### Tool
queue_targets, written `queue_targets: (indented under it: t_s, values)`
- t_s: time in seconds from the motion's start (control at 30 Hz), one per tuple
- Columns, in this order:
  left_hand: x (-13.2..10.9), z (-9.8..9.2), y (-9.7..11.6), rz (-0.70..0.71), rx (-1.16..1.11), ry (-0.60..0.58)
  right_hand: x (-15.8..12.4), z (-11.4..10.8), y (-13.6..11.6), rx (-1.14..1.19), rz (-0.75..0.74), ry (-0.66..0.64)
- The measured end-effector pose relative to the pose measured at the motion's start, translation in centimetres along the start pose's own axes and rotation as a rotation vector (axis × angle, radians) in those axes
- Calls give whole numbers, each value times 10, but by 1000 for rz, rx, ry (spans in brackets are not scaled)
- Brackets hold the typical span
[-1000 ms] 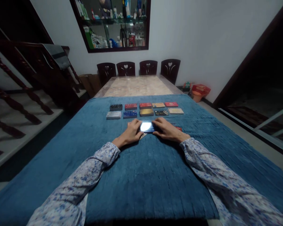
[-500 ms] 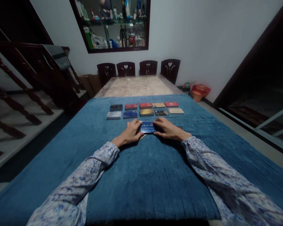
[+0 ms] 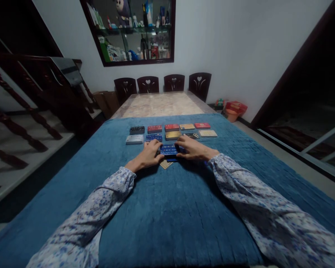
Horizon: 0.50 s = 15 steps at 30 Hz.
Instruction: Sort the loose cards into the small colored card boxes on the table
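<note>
A blue bank card [image 3: 168,149] with white print is pinched by its two short ends between my hands. My left hand [image 3: 148,153], fingers curled, grips its left end; my right hand [image 3: 194,148] grips its right end. Beneath it, a tan card [image 3: 165,164] and the dark blue edge of another card [image 3: 172,160] show on the blue cloth. Just beyond my left fingers lies a stack of blue cards [image 3: 153,137]. The gold card stack [image 3: 172,135] and the black card stack [image 3: 191,136] are beyond my right hand, the black one partly covered.
A silver-grey card stack [image 3: 134,139] and a cream stack [image 3: 208,133] end the near row. Behind runs a row with a black stack [image 3: 137,130], red stacks and a yellow stack [image 3: 187,127]. Blue cloth [image 3: 167,216] covers the table's near part; chairs [image 3: 174,82] stand at the far end.
Both hands have moved a little left and away from me with the blue card, toward the blue stack. The tan card and dark blue card edge beneath now show more.
</note>
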State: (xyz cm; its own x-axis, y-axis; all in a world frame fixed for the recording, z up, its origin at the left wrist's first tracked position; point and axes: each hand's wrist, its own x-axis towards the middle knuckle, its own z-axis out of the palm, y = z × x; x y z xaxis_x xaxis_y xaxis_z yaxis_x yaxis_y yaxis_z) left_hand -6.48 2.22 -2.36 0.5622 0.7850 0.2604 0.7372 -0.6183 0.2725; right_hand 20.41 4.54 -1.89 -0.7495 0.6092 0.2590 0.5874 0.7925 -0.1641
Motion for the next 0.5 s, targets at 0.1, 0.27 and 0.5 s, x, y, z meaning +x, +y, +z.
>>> queue_targets:
  t_s: [0.1,0.27,0.5]
  values:
    - [0,-6,-5,-34,33,-11,12,0,0,-10,-5,-11]
    - [0,-18,-15,-85,84,-17,37,4,3,-47,-29,-2]
    - [4,-32,-36,-136,143,-2,77,1,-1,-119,44,-60]
